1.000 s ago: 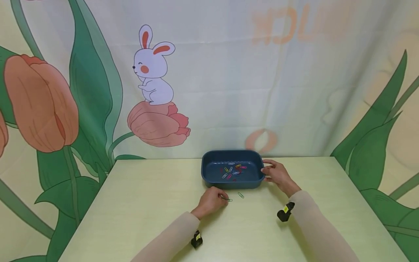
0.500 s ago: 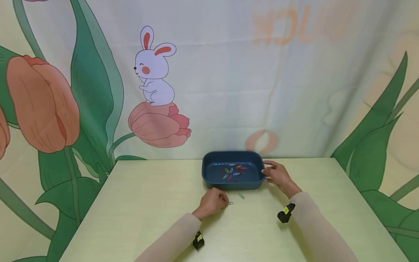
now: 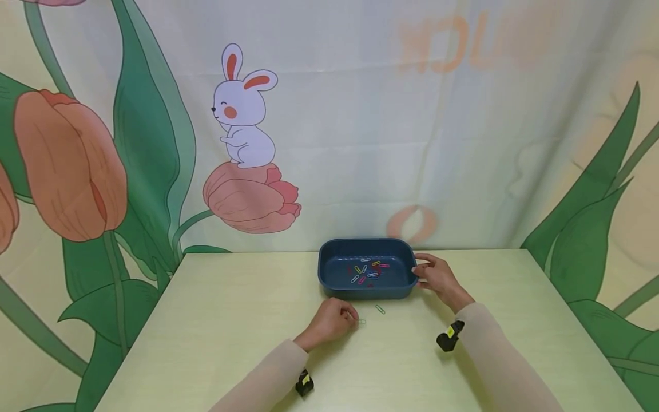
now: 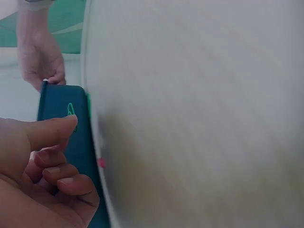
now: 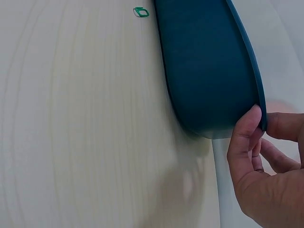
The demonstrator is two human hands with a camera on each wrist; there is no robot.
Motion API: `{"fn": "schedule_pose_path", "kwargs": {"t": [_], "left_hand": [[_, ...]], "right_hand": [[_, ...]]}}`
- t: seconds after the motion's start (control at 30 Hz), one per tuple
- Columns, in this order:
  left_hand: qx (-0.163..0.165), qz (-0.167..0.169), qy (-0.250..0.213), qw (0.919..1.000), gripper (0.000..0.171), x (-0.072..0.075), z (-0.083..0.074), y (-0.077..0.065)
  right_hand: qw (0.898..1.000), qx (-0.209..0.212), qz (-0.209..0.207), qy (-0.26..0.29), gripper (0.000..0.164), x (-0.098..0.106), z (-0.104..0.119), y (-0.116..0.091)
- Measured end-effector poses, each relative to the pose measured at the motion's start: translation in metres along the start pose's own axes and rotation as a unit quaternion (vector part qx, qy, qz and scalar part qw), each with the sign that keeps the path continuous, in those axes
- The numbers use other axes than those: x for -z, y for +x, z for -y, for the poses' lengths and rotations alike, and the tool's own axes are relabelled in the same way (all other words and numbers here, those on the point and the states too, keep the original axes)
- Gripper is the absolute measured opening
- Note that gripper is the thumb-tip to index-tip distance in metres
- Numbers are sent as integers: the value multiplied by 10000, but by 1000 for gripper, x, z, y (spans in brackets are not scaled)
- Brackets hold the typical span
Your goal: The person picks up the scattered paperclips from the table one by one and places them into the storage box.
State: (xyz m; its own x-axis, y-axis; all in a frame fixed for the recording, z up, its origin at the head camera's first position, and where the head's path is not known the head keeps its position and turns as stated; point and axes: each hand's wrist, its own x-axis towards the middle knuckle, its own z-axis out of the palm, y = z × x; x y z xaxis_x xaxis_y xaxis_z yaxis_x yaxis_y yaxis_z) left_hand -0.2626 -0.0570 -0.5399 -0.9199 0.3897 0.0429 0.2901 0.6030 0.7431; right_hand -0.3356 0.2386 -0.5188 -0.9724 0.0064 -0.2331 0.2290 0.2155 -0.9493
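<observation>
My left hand (image 3: 330, 321) hovers just in front of the dark blue plastic bin (image 3: 368, 293), pinching a green paper clip (image 4: 71, 110) between thumb and fingertips. The clip's tip pokes out past the thumb. At the bin's right end, my right hand (image 3: 436, 279) grips the rim, the thumb (image 5: 251, 118) on the inner side and fingers outside. Inside the bin several paper clips (image 3: 362, 280) in pink, white, yellow, red and blue lie scattered. Another green paper clip (image 3: 380, 309) lies on the table in front of the bin.
The pale wooden table (image 3: 226, 320) runs back to a hanging cloth (image 3: 340, 143) printed with a rabbit and tulips. The bin stands at the table's far edge, close to that cloth. A small black camera (image 3: 447, 337) is strapped at each wrist.
My left hand has shifted slightly down, toward me, with the green paper clip still pinched. The right hand keeps its grip on the bin rim, and the bin's contents look the same.
</observation>
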Motion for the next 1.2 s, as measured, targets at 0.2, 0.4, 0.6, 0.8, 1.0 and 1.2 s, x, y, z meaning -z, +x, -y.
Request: {"fn": "schedule_pose_path", "kwargs": {"t": [0.2,0.4,0.6,0.8,1.0,1.2], "left_hand": [[29,-69,-113,9999,7,12,-11,-5],[-186,-172,-368,9990,5,31,-34,-10],[-212,-311,-379,9986,5,46,-48,-8],[-130,-552,-417,9975,4,61,-56,2],[-36,-740,-468,9962,5,76,-60,17],[138,-907,-511,9945,7,86,-63,34]], "right_hand": [[10000,29,26,19,52,0,-1,1],[10000,39,3,-3,52,1,0,1],[10000,46,9,-30,52,2,-2,1],[10000,27,-20,-45,50,1,-4,3],[10000,43,-12,-27,50,1,-3,2],[10000,24,-7,4,51,1,-2,2]]}}
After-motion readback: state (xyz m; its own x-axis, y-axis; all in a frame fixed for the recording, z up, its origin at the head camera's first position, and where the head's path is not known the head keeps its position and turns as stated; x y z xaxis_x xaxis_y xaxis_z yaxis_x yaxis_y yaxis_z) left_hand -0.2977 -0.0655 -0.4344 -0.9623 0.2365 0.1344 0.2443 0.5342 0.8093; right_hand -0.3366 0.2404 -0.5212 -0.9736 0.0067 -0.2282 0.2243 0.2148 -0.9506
